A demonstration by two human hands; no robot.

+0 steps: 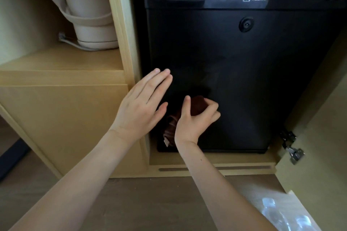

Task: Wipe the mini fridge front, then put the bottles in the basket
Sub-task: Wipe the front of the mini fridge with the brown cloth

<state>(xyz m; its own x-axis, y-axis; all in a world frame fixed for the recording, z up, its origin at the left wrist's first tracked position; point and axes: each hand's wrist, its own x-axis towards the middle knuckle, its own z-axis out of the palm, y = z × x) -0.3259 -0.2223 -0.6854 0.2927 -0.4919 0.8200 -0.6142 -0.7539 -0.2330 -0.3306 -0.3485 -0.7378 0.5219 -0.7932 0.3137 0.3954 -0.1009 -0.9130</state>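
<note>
Cabinet [62,118] | fridge [234,80] upright; right hand [195,120] fingers clutch cloth [195,107]; left hand [142,105] spread

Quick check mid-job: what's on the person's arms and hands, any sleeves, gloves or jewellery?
Nothing is worn. The left hand and right hand are bare, with no gloves, rings or watch visible. Both forearms are bare up to the frame's lower edge, with no sleeve in view. Nails look short and unpainted.

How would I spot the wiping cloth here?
Find the black fridge in the wooden cabinet. Low on its door, the right hand grips a bunched cloth. It is dark reddish-brown, the only soft thing there.
</note>
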